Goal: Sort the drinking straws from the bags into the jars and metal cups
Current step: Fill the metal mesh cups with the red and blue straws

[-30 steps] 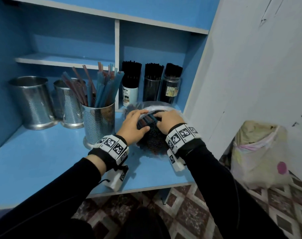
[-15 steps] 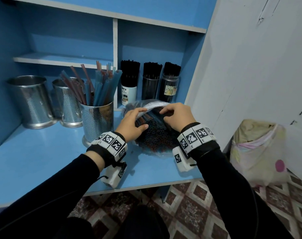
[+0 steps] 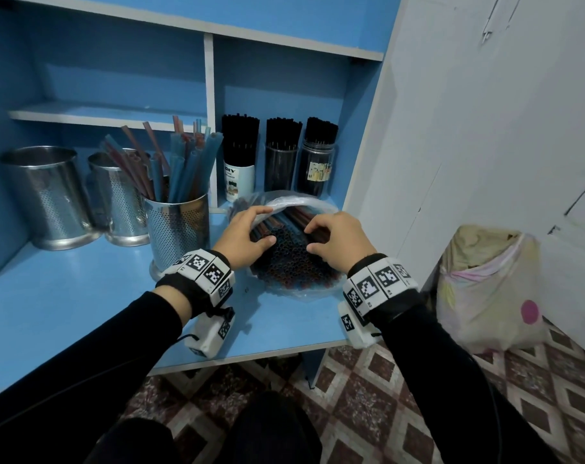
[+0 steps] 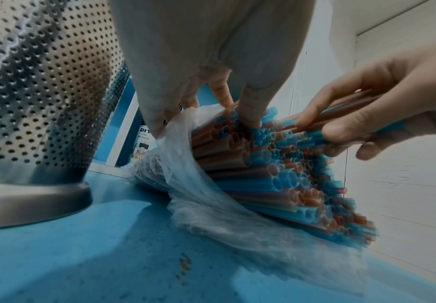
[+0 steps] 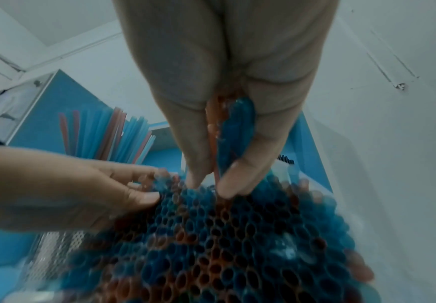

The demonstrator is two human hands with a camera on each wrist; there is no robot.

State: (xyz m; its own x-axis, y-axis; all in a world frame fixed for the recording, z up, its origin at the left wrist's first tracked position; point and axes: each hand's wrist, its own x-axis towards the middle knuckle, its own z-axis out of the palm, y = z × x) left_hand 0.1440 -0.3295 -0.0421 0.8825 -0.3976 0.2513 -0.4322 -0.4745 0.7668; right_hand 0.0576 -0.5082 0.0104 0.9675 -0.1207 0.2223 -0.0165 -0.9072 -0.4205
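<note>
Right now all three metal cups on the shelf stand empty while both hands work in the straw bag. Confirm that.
Not all three. The head view shows the nearest metal cup full of blue and reddish straws. Both hands, left hand and right hand, do work in the straw bag.

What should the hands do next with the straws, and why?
Probably the right hand should draw its few pinched straws out of the bag, while the left hand holds the bag's mouth open. The pinch is made, and the nearest cup, already holding blue and red straws, stands close by.
</note>
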